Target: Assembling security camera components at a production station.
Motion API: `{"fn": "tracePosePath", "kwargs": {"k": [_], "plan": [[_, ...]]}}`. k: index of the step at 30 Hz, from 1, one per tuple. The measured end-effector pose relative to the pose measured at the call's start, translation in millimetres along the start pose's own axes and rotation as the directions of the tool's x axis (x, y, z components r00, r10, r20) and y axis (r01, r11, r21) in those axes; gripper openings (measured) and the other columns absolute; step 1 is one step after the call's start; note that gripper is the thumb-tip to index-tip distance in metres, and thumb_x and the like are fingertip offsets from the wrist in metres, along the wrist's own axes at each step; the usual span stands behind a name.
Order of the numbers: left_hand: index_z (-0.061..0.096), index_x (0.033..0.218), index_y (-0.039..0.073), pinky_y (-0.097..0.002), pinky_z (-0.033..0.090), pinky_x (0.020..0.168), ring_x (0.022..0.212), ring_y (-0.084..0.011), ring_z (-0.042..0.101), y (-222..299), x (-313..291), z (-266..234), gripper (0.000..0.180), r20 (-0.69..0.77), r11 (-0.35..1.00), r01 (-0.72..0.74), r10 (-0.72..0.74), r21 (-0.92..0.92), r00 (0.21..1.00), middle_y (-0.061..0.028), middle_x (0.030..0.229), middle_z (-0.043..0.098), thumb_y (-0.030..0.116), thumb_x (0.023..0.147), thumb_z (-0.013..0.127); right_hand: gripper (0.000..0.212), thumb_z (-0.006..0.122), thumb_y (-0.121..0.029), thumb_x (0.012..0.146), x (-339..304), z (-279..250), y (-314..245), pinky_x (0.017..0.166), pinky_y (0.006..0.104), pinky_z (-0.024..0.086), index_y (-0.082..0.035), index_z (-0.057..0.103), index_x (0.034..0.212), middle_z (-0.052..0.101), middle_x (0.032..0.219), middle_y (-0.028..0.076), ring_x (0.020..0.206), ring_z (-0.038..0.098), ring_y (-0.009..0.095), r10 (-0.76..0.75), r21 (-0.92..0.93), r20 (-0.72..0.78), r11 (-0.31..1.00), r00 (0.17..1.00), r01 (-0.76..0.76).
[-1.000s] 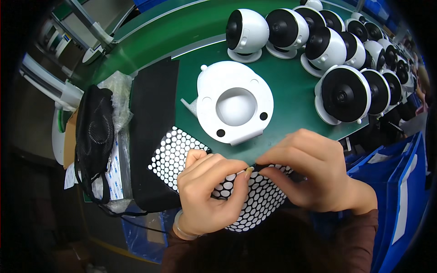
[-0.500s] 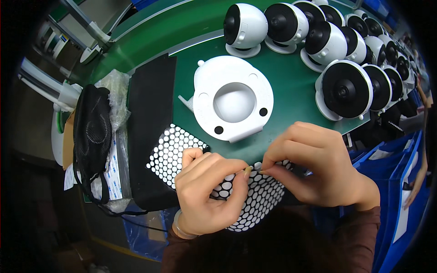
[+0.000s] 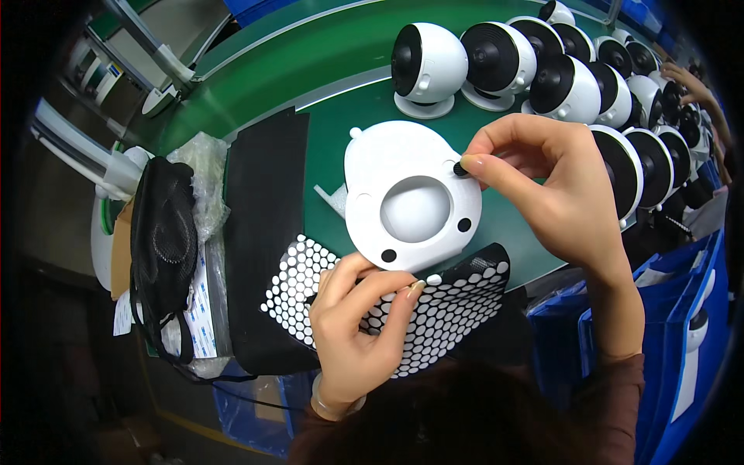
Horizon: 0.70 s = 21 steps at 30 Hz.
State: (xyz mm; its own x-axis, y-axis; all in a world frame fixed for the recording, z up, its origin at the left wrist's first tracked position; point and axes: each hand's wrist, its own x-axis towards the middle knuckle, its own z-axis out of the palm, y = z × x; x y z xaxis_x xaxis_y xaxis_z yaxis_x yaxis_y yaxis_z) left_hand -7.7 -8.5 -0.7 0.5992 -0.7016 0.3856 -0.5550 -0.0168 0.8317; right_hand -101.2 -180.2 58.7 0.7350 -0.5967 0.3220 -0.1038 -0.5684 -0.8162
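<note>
On the green table lies a white round plastic housing (image 3: 368, 155) with a large round recess. Two black round pads (image 3: 389, 256) sit along its near side. Against its right rim, thumb and fingers of my right hand (image 3: 554, 178) pinch a third small black round pad (image 3: 461, 169), which touches the housing or nearly so. My left hand (image 3: 356, 325) is closed on the edge of a black sheet of white-backed round pads (image 3: 442, 333), its right end curling up. Another part of white-dotted sheet (image 3: 298, 279) shows left of this hand; whether both are one sheet is hidden.
Several white ball-shaped cameras with black fronts (image 3: 430, 66) stand at the back and right. A black mat (image 3: 263, 186) lies left, beside a black mesh pouch (image 3: 163, 225) and clear plastic wrap (image 3: 205, 170). Blue bins (image 3: 659, 310) stand at right; another person's hand (image 3: 690, 81) is at far right.
My right hand has moved from the pad sheet up and away to the housing's right rim, carrying a black pad. My left hand stays on the sheet. Another person's hand now reaches the far-right cameras.
</note>
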Motion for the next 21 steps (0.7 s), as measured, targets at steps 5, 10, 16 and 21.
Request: {"fn": "tracePosePath", "kwargs": {"k": [5, 10, 16, 21], "plan": [[0.065, 0.078, 0.004, -0.0265, 0.035, 0.063, 0.069, -0.0169, 0.050, 0.8, 0.0, -1.2, 0.014, -0.010, 0.999, -0.031, 0.031, 0.014, 0.999, -0.0064, 0.082, 0.059, 0.000, 0.065, 0.070, 0.013, 0.064, -0.009, 0.077, 3.1, 0.4, -6.9, 0.061, 0.0164, 0.046, 0.003, 0.063, 0.079, 0.063, 0.071, 0.005, 0.065, 0.059, 0.007, -0.004, -0.018, 0.006, 1.000, 1.000, 0.004], [0.065, 0.078, 0.004, -0.0268, 0.034, 0.064, 0.067, -0.0162, 0.050, -0.9, 0.3, -0.3, 0.015, -0.010, 1.000, -0.009, 0.009, 0.019, 1.000, -0.0057, 0.080, 0.059, 0.000, 0.064, 0.070, 0.013, 0.065, -0.010, 0.076, 4.1, 3.2, -5.4, 0.059, 0.0165, 0.045, 0.003, 0.063, 0.078, 0.063, 0.071, 0.004, 0.063, 0.057, 0.006, -0.005, -0.063, 0.001, 0.998, 1.000, 0.005], [0.065, 0.077, 0.004, -0.0268, 0.034, 0.064, 0.065, -0.0163, 0.051, 0.2, 2.4, -1.1, 0.016, 0.010, 1.000, -0.025, 0.025, 0.016, 1.000, -0.0059, 0.081, 0.060, 0.000, 0.063, 0.070, 0.011, 0.066, -0.010, 0.076, 5.3, 4.7, -5.8, 0.057, 0.0163, 0.044, 0.001, 0.062, 0.076, 0.062, 0.067, 0.003, 0.060, 0.056, 0.006, -0.110, -0.154, -0.034, 0.983, 0.993, 0.103], [0.066, 0.077, 0.004, -0.0268, 0.036, 0.064, 0.064, -0.0169, 0.052, -1.5, 0.6, -3.1, 0.016, -0.011, 0.998, -0.039, 0.039, 0.046, 0.999, -0.0073, 0.084, 0.061, 0.000, 0.062, 0.070, 0.011, 0.063, -0.007, 0.078, 13.5, -0.5, -3.2, 0.058, 0.0160, 0.044, 0.000, 0.058, 0.085, 0.061, 0.071, 0.005, 0.063, 0.058, 0.006, 0.040, 0.008, 0.047, 0.999, 0.998, -0.041]]}}
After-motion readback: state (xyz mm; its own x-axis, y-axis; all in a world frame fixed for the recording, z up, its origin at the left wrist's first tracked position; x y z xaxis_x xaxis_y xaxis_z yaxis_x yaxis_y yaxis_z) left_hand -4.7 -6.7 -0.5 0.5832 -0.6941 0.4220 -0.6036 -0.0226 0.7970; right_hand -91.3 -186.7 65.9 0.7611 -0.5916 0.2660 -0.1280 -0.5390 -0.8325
